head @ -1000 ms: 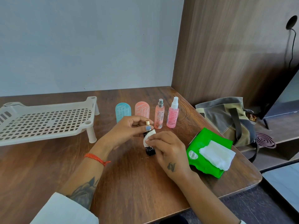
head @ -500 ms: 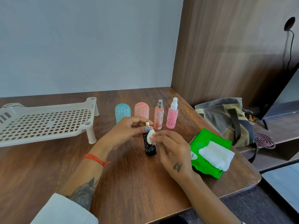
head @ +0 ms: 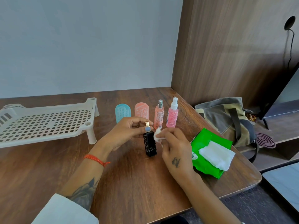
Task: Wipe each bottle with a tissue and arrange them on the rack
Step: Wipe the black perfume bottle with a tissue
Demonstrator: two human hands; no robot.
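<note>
Head view, left hand: the left hand [head: 127, 133] pinched the gold cap of the black bottle [head: 150, 143] between thumb and fingertips, and held it upright in the middle of the table.
Head view, right hand: the right hand [head: 174, 148] held a small wad of tissue [head: 157, 136] in curled fingers, and pressed it to the right shoulder of the black bottle, just under the cap.
Black bottle: it stood on or just above the wooden table [head: 129, 183]; whether its base touched the wood could not be told.
Waiting bottles: a blue bottle [head: 122, 112], a coral bottle [head: 141, 111], a slim pink spray bottle [head: 159, 114] and a second pink spray bottle with a white top [head: 172, 116] stood in a row at the far side, just beyond the hands.
Rack: the white slotted rack [head: 47, 122] stood at the far left, well apart from the bottles, with no bottle on it.
Tissue pack: a green pack [head: 205, 151] lay at the right, near the right hand, with a white tissue [head: 216, 153] pulled half out of it.
Off the table: a grey bag [head: 226, 115] sat to the far right, on a lower ledge.
Progress: by my judgement the work was at its start, with the first bottle under the tissue and nothing yet racked.
Left to do: finish the black bottle, carry it left to the rack, then wipe and rack the other four.
</note>
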